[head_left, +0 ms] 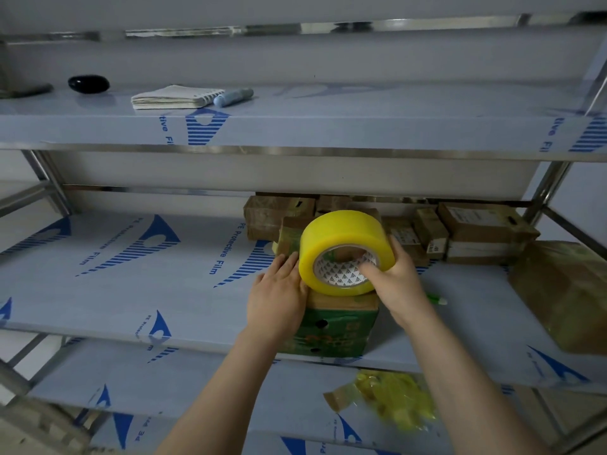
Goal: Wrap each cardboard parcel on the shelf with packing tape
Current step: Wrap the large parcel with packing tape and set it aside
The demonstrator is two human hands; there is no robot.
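Observation:
A green and brown cardboard parcel (338, 323) stands at the front edge of the middle shelf (131, 274). On top of it sits a big roll of yellow packing tape (341, 238). My right hand (394, 277) grips the roll, thumb inside its core and fingers over its right side. My left hand (279, 293) lies flat with straight fingers against the parcel's upper left edge, beside the roll. More cardboard parcels (460, 231) are stacked at the back of the same shelf.
A large brown parcel (565, 297) sits at the shelf's right end, and a small green object (435, 298) lies behind my right wrist. Crumpled yellow tape scraps (394, 399) lie on the lower shelf. The top shelf holds a notebook (174, 97), a marker (234, 96) and a black object (88, 83).

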